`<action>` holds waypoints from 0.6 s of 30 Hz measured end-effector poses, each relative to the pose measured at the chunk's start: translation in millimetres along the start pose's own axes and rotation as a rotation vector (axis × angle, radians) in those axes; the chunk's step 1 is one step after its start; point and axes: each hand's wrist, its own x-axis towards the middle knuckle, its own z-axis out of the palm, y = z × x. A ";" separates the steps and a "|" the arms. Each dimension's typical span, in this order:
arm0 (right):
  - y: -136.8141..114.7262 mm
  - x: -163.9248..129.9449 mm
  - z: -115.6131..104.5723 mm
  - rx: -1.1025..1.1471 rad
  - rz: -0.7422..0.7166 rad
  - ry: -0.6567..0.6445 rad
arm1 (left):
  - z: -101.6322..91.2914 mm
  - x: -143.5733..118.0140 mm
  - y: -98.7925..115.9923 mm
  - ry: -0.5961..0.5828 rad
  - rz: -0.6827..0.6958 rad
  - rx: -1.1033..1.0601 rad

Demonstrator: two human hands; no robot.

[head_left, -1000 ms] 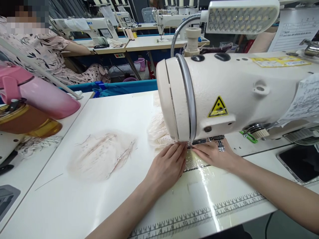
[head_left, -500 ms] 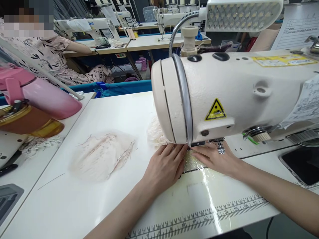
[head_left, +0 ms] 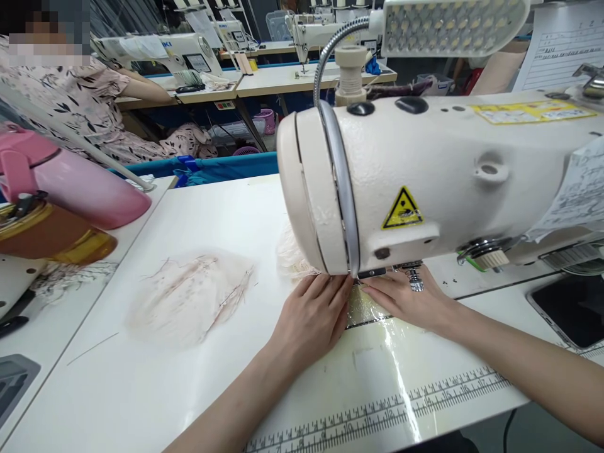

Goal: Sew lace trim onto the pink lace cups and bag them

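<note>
Lace (head_left: 292, 255) is lying under your flat, unclenched left hand (head_left: 311, 318) and right hand (head_left: 408, 302), risking fingertips drifting beneath the sewing machine (head_left: 425, 182) needle.

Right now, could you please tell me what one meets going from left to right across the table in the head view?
Pink bottle → loose pale lace piece → left hand → right hand → dark panel at the right edge.

A pink bottle (head_left: 80, 185) lies at the left above an amber jar (head_left: 51, 239). A loose pile of pale lace (head_left: 189, 299) rests on the white counter (head_left: 141, 377). A lamp (head_left: 453, 25) hangs above. Another person (head_left: 70, 107) sits behind.
</note>
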 end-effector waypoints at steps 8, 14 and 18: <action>-0.5 -0.7 -1.0 -0.022 0.031 -0.038 | 0.5 0.5 -0.8 -0.009 -0.020 -0.053; 0.5 -1.9 0.0 -0.044 0.011 -0.027 | 1.0 -0.4 -0.7 -0.025 -0.033 -0.048; 1.4 -1.6 0.4 -0.055 0.002 -0.022 | 2.0 -0.4 -0.1 0.011 0.004 0.016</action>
